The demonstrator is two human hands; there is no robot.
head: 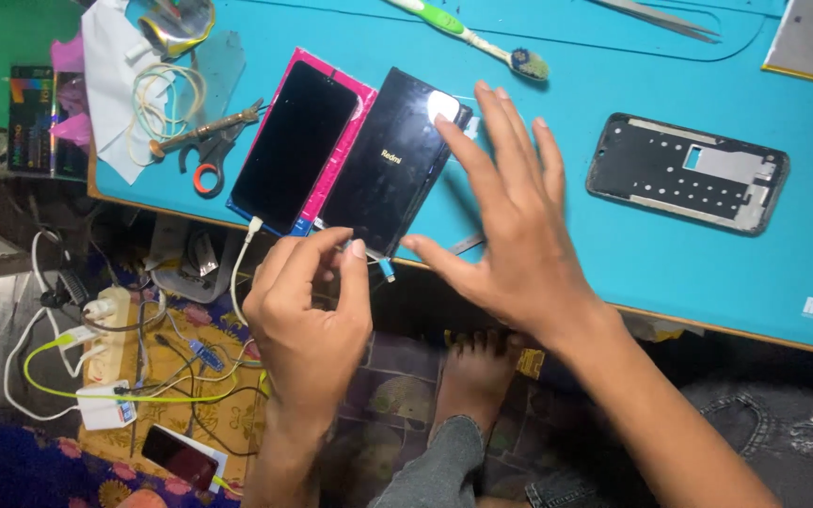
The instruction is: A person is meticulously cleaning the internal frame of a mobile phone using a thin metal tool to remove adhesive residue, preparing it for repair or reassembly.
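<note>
A black phone [390, 165] lies on the blue mat [557, 216], its lower end over the table's front edge. My right hand [505, 226] rests flat beside it with fingers spread, index fingertip on its top corner. My left hand [310, 306] pinches a cable plug [385, 269] at the phone's bottom end. A second dark phone [294, 146] lies on a pink box [350, 155] to the left, with a white cable [240, 268] plugged into it.
A bare phone frame [689, 174] lies at the right. Scissors [207, 155], rubber bands and white paper sit at the left; a toothbrush [472, 38] at the back. Below on the floor are power strips [105, 353], tangled cables and another phone [181, 456].
</note>
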